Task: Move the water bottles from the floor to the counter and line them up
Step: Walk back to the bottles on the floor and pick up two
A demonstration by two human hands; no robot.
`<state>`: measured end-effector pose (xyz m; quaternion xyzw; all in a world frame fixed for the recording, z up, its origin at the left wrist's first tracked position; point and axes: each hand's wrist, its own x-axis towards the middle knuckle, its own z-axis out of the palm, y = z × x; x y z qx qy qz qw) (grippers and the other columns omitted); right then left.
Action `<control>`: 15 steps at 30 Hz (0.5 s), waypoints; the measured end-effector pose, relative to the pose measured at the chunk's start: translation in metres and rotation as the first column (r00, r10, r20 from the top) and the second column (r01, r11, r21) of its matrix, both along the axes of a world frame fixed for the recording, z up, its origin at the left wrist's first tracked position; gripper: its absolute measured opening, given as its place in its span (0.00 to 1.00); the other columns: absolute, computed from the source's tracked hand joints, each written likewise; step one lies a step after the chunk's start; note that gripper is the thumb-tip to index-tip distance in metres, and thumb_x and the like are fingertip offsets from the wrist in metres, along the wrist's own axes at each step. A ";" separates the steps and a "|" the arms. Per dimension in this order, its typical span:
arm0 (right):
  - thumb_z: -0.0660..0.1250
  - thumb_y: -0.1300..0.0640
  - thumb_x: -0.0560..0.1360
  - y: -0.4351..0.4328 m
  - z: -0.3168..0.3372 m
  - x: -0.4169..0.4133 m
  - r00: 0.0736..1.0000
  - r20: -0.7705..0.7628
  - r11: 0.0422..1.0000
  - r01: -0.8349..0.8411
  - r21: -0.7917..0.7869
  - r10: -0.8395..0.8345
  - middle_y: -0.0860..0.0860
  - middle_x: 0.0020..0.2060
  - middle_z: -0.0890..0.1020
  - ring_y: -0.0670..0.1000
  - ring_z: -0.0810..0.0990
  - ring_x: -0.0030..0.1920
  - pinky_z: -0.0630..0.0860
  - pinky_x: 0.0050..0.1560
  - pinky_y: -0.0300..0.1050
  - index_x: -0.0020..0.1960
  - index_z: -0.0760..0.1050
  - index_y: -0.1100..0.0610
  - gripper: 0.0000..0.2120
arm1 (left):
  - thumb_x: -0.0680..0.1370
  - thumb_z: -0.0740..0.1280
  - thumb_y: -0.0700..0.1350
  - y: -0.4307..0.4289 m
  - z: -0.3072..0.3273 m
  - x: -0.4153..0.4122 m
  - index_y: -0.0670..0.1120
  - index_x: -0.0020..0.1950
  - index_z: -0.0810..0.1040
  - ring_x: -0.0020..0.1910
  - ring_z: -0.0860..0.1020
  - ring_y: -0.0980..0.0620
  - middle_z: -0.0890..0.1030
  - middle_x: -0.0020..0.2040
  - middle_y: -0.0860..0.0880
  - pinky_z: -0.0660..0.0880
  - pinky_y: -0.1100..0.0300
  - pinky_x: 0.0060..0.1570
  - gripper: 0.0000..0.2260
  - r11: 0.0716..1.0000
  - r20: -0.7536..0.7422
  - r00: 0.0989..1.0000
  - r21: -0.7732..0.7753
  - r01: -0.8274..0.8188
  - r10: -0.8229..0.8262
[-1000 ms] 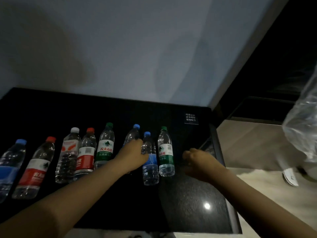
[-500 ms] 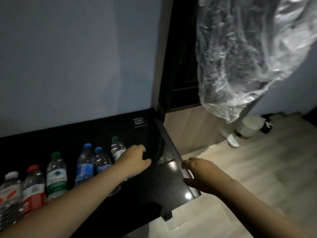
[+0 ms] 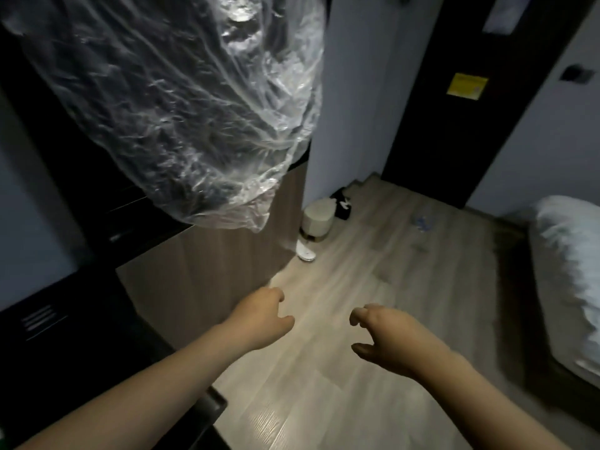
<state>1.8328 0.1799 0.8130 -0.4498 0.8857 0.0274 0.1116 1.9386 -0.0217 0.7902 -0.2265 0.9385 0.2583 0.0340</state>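
My left hand (image 3: 259,319) and my right hand (image 3: 386,339) hang side by side over the pale wood floor (image 3: 341,384), fingers loosely curled, holding nothing. Far ahead on the floor lies a faint, blurred clear water bottle (image 3: 421,222) with a bluish label, well beyond both hands. The black counter (image 3: 65,336) shows only as a dark corner at the lower left, beside my left forearm. The bottles standing on it are out of view.
A clear plastic garment cover (image 3: 181,108) hangs at the upper left. A small white bin (image 3: 317,220) and a white slipper (image 3: 306,251) sit by the wooden cabinet side. A white bed (image 3: 571,280) fills the right edge; a dark door (image 3: 454,92) stands behind.
My view has swung right, from the counter and its row of bottles to the floor. My left hand left the bottles, and both hands now hover over the floor.
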 end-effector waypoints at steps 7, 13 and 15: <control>0.64 0.45 0.75 0.081 0.011 -0.081 0.971 0.030 0.968 0.239 -0.079 -0.238 0.47 0.58 0.77 0.49 0.77 0.56 0.73 0.52 0.41 0.64 0.70 0.49 0.20 | 0.76 0.64 0.55 0.071 0.004 -0.102 0.46 0.68 0.70 0.62 0.74 0.48 0.75 0.64 0.47 0.71 0.59 0.59 0.23 0.968 0.024 0.970 -0.069 0.243 -0.242; 0.64 0.44 0.75 0.107 0.012 -0.146 0.922 0.056 0.914 0.387 -0.125 -0.383 0.46 0.59 0.78 0.47 0.76 0.57 0.74 0.56 0.42 0.66 0.70 0.49 0.21 | 0.76 0.63 0.55 0.090 0.002 -0.188 0.47 0.67 0.70 0.63 0.73 0.50 0.75 0.64 0.49 0.70 0.61 0.58 0.22 0.913 0.060 0.919 -0.103 0.395 -0.390; 0.64 0.44 0.76 0.108 0.015 -0.172 0.906 0.044 0.895 0.423 -0.144 -0.421 0.47 0.60 0.77 0.48 0.76 0.58 0.74 0.57 0.42 0.67 0.70 0.50 0.21 | 0.76 0.63 0.55 0.089 0.003 -0.222 0.47 0.68 0.70 0.63 0.73 0.49 0.74 0.65 0.48 0.70 0.60 0.59 0.23 0.897 0.049 0.905 -0.124 0.425 -0.422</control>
